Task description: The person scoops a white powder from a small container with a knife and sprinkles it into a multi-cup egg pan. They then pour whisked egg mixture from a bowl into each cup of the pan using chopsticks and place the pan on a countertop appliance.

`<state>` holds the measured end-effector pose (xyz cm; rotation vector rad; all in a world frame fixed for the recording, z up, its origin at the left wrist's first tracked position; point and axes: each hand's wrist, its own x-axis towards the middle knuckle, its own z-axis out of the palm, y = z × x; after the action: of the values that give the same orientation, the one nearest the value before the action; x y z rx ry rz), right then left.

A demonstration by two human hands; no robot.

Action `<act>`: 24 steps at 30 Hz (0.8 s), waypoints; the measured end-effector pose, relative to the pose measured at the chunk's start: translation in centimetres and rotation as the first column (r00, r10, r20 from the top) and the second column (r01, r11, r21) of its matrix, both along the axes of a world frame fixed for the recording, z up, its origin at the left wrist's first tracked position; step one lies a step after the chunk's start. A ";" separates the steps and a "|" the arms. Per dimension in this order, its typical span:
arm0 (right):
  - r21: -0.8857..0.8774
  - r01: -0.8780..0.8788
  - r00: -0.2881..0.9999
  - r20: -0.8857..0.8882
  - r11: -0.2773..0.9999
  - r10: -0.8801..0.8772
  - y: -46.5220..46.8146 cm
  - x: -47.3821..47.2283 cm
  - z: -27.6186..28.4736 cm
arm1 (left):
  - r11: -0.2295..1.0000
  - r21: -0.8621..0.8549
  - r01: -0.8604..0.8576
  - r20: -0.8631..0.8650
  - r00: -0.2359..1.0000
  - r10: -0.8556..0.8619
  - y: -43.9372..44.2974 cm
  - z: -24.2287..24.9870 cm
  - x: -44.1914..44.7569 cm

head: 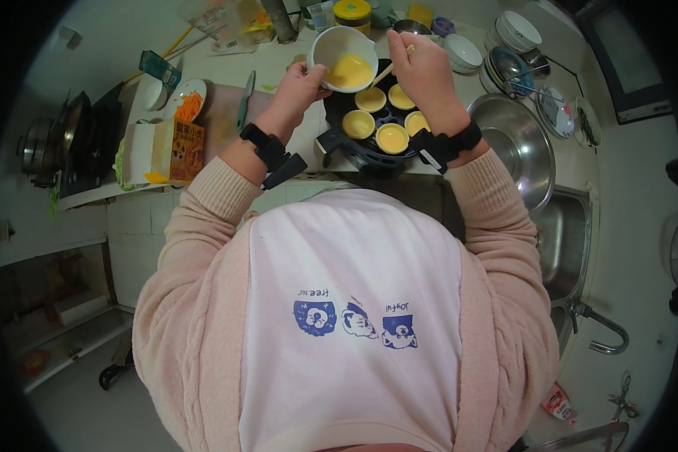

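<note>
My left hand grips a white bowl by its rim, tilted so that yellow liquid, like beaten egg, gathers at its near side. The bowl is over the left far edge of a black round pan. My right hand holds a light wooden stick or chopsticks, the lower end close to the bowl's rim. In the pan sit several tart shells with yellow filling, one at the front and one at the left. My right hand and wrist hide part of the pan.
Left are a cutting board, a green-handled knife, a plate of shredded carrot and an open box. Right stand a steel basin, a sink and stacked bowls. A yellow-lidded jar stands behind.
</note>
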<state>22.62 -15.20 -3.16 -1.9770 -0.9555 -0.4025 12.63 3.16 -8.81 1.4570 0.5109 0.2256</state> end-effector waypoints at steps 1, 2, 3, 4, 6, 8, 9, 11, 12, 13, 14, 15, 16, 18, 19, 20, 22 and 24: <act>0.015 -0.011 1.000 0.011 1.000 0.011 0.0 0.0 0.0 | 1.000 0.001 -0.005 -0.003 1.000 0.005 0.0 0.0 -0.1; 0.016 -0.011 1.000 0.016 1.000 0.011 0.0 0.0 -0.1 | 1.000 0.003 -0.010 -0.001 1.000 0.010 0.0 0.0 -0.1; 0.018 -0.011 1.000 0.021 1.000 0.011 0.0 -0.1 -0.1 | 1.000 0.002 -0.014 -0.001 1.000 0.014 0.0 -0.1 -0.1; 0.018 -0.013 1.000 0.027 1.000 0.013 0.0 -0.1 -0.1 | 1.000 0.002 -0.017 0.004 1.000 0.017 -0.1 -0.2 -0.1; 0.008 -0.009 1.000 0.030 1.000 0.009 0.0 -0.1 -0.2 | 1.000 0.004 -0.022 0.007 1.000 0.022 0.0 -0.4 -0.1; 0.023 -0.012 0.999 0.038 1.000 0.011 0.0 -0.2 -0.2 | 1.000 0.009 -0.030 0.003 1.000 0.030 0.1 -0.7 0.0; 0.016 -0.004 0.999 0.035 1.000 0.004 0.1 -0.2 -0.2 | 0.999 0.008 -0.031 0.004 1.000 0.031 0.1 -0.8 0.1; 0.019 0.003 0.998 0.067 1.000 -0.004 0.1 -0.2 -0.2 | 0.999 0.004 -0.035 0.012 0.999 0.035 0.1 -1.1 0.2; 0.016 0.009 0.997 0.080 1.000 -0.010 0.1 -0.2 -0.3 | 0.999 0.002 -0.036 0.014 0.999 0.036 0.2 -1.3 0.2; 0.017 0.007 0.997 0.082 1.000 -0.008 0.1 -0.2 -0.3 | 0.999 -0.001 -0.038 0.020 0.999 0.038 0.2 -1.4 0.3; 0.019 0.004 0.997 0.083 1.000 -0.006 0.1 -0.2 -0.3 | 0.999 -0.006 -0.044 0.023 0.999 0.045 0.2 -1.5 0.3; 0.020 0.002 0.996 0.084 1.000 -0.004 0.2 -0.2 -0.3 | 0.999 0.000 -0.045 0.031 0.999 0.045 0.2 -1.6 0.3; 0.017 0.007 0.996 0.086 1.000 -0.008 0.2 -0.2 -0.3 | 0.999 0.003 -0.049 0.036 0.998 0.049 0.2 -1.7 0.3; 0.011 0.015 0.996 0.090 1.000 -0.016 0.2 -0.2 -0.3 | 0.999 0.004 -0.049 0.040 0.998 0.049 0.3 -1.9 0.4; 0.014 0.015 0.996 0.093 1.000 -0.017 0.2 -0.2 -0.3 | 0.999 0.003 -0.045 0.040 0.998 0.045 0.4 -2.0 0.4; 0.016 0.016 0.995 0.096 1.000 -0.017 0.2 -0.2 -0.3 | 0.999 -0.001 -0.045 0.040 0.998 0.045 0.4 -2.0 0.5; 0.019 0.017 0.994 0.106 1.000 -0.019 0.2 -0.3 -0.4 | 0.999 0.006 -0.040 0.040 0.998 0.040 0.4 -2.1 0.5; 0.021 0.017 0.993 0.116 1.000 -0.020 0.2 -0.3 -0.5 | 0.999 0.013 -0.041 0.038 0.998 0.040 0.4 -2.2 0.5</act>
<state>22.33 -15.03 -3.61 -1.9628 -1.0029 -0.5411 13.14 3.60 -11.03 1.4536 0.5092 0.2891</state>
